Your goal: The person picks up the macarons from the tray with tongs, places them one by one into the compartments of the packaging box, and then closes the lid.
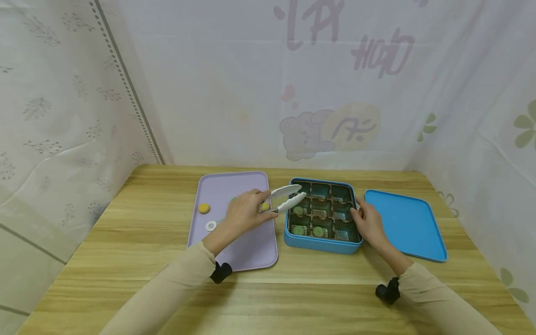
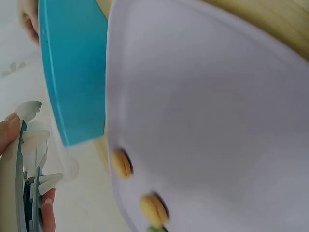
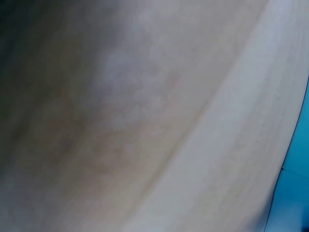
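My left hand (image 1: pixel 247 210) grips kitchen tongs (image 1: pixel 293 202) with white scalloped tips. The tips stand apart with nothing between them, over the left edge of a blue box (image 1: pixel 320 243). Inside the box is a dark insert with several compartments. Green cookies lie in three of them: the middle-left one (image 1: pixel 298 211), the front-left one (image 1: pixel 298 230) and the front-middle one (image 1: pixel 318 231). My right hand (image 1: pixel 370 225) holds the box's right wall, thumb at the rim. Left of the box, a lilac tray (image 1: pixel 251 251) bears a yellow cookie (image 1: pixel 204 208) and others partly hidden by my left hand.
A blue lid (image 1: pixel 408 228) lies flat on the wooden table (image 1: pixel 301 302), right of the box. The tongs' white ring end (image 1: pixel 211 226) hangs over the tray. Printed curtains enclose the table at the back and both sides. Blurred pale surfaces fill most of the right wrist view.
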Demonstrator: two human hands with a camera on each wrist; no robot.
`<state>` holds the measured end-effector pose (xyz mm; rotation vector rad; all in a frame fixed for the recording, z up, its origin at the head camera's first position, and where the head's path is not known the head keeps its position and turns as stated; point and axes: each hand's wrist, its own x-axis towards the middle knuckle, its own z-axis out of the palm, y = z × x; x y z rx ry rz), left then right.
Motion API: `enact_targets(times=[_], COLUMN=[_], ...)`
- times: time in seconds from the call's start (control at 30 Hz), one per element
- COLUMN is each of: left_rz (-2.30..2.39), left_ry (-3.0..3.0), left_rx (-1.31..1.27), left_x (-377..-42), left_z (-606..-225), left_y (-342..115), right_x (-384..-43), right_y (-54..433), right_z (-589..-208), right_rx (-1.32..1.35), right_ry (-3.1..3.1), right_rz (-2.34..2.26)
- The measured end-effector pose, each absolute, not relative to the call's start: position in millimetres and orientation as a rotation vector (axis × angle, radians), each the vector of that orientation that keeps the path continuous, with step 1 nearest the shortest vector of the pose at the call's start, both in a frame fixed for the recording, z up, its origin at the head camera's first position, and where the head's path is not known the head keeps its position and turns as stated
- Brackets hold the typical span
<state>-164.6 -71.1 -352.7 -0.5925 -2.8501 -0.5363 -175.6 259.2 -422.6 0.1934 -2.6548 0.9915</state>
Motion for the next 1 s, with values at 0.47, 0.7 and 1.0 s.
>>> enact_targets(times=[0.47, 0.7, 1.0], left_rz=[-0.507, -0.494, -0.5], left_ry=[-2.925, -2.977, -3.023], left_rx=[-0.358, -0.27, -0.279], left_x=[-153.8, -146.2, -145.2], left_z=[-351.4, -355.2, -363.0], left_y=[-167.8, -198.4, -210.7], right_x=[-174.5, -174.0, -175.1], right_y=[258.7, 258.2, 257.7], right_z=[-419.9, -419.1, -420.1], right_rx=[0.196, 0.199, 0.183], right_ry=[-2.676, -2.672, -2.68], right_rz=[0.989, 0.983, 0.981])
